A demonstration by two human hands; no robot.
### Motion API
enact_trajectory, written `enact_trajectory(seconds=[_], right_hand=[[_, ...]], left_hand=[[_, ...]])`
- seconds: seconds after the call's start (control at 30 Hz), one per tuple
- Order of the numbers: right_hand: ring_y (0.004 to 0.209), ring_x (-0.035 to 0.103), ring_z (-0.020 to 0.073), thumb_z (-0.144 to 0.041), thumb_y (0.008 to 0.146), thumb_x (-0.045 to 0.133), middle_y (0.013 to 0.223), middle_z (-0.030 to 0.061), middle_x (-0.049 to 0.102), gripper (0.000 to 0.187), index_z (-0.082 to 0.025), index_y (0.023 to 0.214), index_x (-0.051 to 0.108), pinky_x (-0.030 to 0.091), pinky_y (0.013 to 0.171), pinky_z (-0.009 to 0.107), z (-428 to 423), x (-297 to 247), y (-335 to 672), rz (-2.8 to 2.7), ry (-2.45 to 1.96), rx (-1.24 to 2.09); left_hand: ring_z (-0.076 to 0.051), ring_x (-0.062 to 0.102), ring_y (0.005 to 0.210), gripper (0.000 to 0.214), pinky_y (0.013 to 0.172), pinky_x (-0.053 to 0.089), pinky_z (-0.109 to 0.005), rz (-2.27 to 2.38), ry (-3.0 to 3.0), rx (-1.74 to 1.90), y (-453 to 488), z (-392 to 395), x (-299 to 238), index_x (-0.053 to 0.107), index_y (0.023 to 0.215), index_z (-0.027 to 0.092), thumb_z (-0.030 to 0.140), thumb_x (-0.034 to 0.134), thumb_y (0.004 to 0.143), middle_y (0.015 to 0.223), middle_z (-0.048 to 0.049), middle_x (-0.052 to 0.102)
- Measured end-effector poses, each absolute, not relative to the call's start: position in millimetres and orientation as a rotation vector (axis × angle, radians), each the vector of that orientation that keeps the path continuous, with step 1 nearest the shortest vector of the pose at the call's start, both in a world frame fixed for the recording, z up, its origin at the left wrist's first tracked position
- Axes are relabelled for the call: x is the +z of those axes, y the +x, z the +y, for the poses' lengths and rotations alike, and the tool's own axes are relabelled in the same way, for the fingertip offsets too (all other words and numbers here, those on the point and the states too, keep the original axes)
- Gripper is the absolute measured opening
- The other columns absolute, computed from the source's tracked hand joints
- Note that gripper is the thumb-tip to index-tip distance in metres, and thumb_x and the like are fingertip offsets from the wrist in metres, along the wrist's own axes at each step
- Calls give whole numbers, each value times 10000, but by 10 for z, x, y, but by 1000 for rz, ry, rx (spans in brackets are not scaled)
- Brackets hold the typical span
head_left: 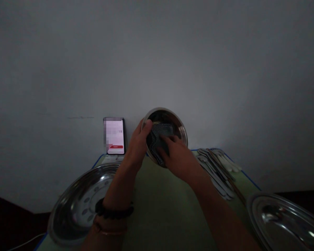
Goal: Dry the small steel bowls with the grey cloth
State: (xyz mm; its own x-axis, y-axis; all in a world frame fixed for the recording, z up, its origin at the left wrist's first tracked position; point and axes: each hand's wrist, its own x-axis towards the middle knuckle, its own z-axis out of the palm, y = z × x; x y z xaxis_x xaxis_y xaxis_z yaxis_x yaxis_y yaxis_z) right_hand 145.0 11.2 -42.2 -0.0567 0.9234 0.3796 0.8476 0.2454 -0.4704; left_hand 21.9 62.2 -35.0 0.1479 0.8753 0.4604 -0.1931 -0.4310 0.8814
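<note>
A round metal bowl (pixel 183 131) is held up above the far end of the table, its opening tilted toward me. My left hand (pixel 140 141) grips its left rim, with the thumb over the edge on the inside. A dark cloth with a pale dotted edge (pixel 163 129) lies inside the bowl. My right hand (pixel 175 153) reaches in from the lower right and presses its fingers on the cloth against the inner wall. The right fingertips are dim and partly blurred against the dark fabric.
A phone (pixel 115 136) with a lit screen leans on the wall (pixel 157 52). On the green table (pixel 167 212), a large metal basin (pixel 65 209) stands left. Several spoons and other cutlery (pixel 214 170) lie right, near a shiny metal tray (pixel 285 216).
</note>
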Motion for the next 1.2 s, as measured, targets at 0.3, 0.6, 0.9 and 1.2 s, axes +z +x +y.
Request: enact_trajectory(seconds=[0.3, 0.6, 0.9, 1.2], right_hand=[[1466, 175, 382, -311, 916, 507, 1566, 256, 215, 542, -110, 1411, 420, 281, 1134, 558, 143, -503, 1469, -1918, -1586, 201], [1483, 95, 365, -290, 897, 531, 1570, 268, 190, 529, -87, 1370, 414, 263, 1143, 558, 173, -534, 1473, -1903, -1537, 187], [1476, 123, 386, -282, 884, 558, 1556, 283, 208, 531, -81, 1359, 436, 274, 1140, 561, 144, -534, 1455, -1865, -1552, 179], [1379, 367, 324, -214, 842, 584, 1457, 200, 322, 439, -128, 1269, 529, 333, 1145, 486, 149, -474, 1447, -1834, -1451, 132]], left_hand=[[-282, 544, 1221, 439, 1055, 385, -415, 707, 1532, 1441, 194, 605, -315, 643, 1187, 239, 532, 532, 880, 1229, -59, 671], [-282, 545, 1228, 445, 1068, 379, -421, 697, 1564, 1442, 185, 601, -323, 646, 1196, 244, 534, 540, 876, 1253, -62, 664], [-276, 547, 1222, 413, 1074, 368, -408, 666, 1543, 1423, 185, 610, -323, 654, 1180, 254, 515, 546, 880, 1234, -50, 673], [-279, 546, 1221, 417, 1062, 382, -406, 659, 1499, 1433, 180, 622, -332, 642, 1187, 251, 514, 550, 877, 1200, -40, 684]])
